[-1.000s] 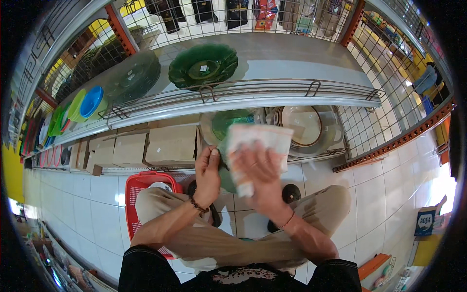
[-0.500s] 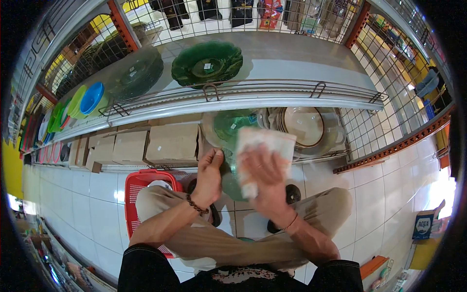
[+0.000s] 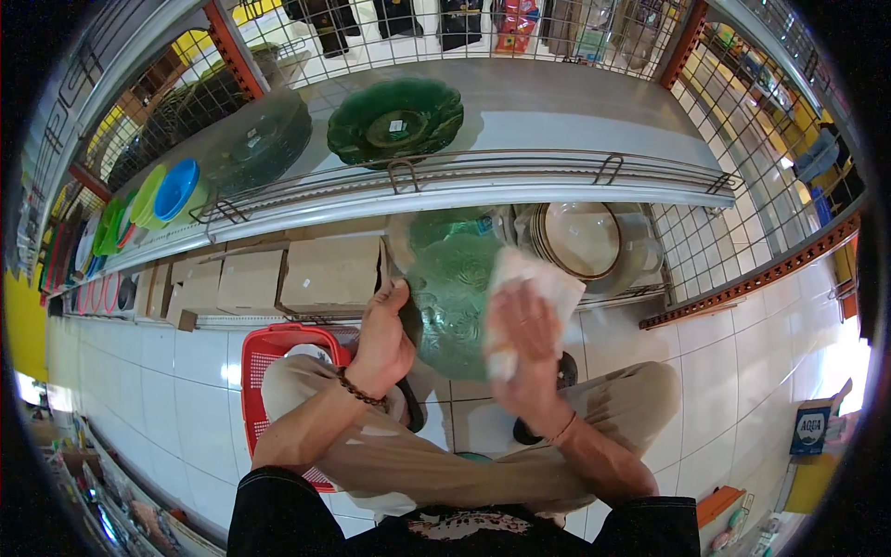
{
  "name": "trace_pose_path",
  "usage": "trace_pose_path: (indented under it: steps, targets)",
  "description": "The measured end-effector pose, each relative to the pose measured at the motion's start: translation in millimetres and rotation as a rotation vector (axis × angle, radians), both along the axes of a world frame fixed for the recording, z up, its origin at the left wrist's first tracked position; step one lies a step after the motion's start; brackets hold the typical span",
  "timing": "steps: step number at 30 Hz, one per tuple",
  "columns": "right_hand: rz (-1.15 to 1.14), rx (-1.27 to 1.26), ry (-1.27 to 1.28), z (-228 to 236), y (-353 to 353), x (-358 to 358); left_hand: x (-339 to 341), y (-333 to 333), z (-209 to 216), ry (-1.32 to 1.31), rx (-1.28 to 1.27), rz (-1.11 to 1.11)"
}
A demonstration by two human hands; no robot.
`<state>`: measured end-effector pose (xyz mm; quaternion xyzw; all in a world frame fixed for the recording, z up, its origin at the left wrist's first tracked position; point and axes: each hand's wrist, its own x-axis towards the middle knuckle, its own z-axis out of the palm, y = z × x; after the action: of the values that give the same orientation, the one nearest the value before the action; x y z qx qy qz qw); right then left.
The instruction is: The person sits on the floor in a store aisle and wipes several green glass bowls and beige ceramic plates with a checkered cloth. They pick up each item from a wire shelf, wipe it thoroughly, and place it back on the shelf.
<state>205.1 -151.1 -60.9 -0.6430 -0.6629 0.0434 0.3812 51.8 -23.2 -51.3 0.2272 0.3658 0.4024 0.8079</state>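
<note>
Your right hand (image 3: 529, 334) has slid rightward over the last second, carrying the pale cloth (image 3: 559, 283) from the middle of the green glass plate (image 3: 452, 306) to its right edge, so much more of the swirled face shows now; that suggests the cloth is being rubbed across the plate, though you cannot judge from here how clean the surface is. Your left hand (image 3: 385, 334) stays at the plate's left rim, pinching it with the thumb on top; the fingers beneath are hidden. The right fingers lie spread on the cloth and are blurred, so whether they also grip it, I cannot tell. You hold the plate in front of the lower shelf, above the floor and between your knees. Ahead of you, the grey upper shelf (image 3: 575, 121) carries a dark green scalloped dish (image 3: 436, 102), a clear glass plate (image 3: 264, 158) and a blue bowl (image 3: 176, 190) behind a wire rail (image 3: 501, 162). Below it sit cardboard boxes (image 3: 334, 274) and, to the right, stacked cream bowls (image 3: 585, 237) with brown rims. A red basket (image 3: 288, 330) stands beside your left leg on the white tiled floor (image 3: 158, 390), a mesh panel (image 3: 742, 251) closes the shelf's right end, and a blue box (image 3: 809, 434) stands far off to your right.
</note>
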Motion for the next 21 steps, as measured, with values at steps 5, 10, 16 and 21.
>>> trace_pose_path:
  steps: [5,10,16,21]
  targets:
    - [0.136,0.012,-0.258,8.8,5.6,-40.5,7.1,-6.0,-9.1,0.051,-0.053,-0.162]
    - [0.12,-0.13,-0.24,34.6,7.9,-27.7,11.0,-19.9,-1.1,0.088,-0.022,-0.219]
    - [0.255,-0.001,-0.31,12.7,-10.8,-23.9,-5.2,8.2,-16.9,-0.024,-0.121,-0.036]
    - [0.0,0.054,-0.004,6.3,-13.3,5.5,-13.2,17.8,16.8,0.011,0.058,-0.059]
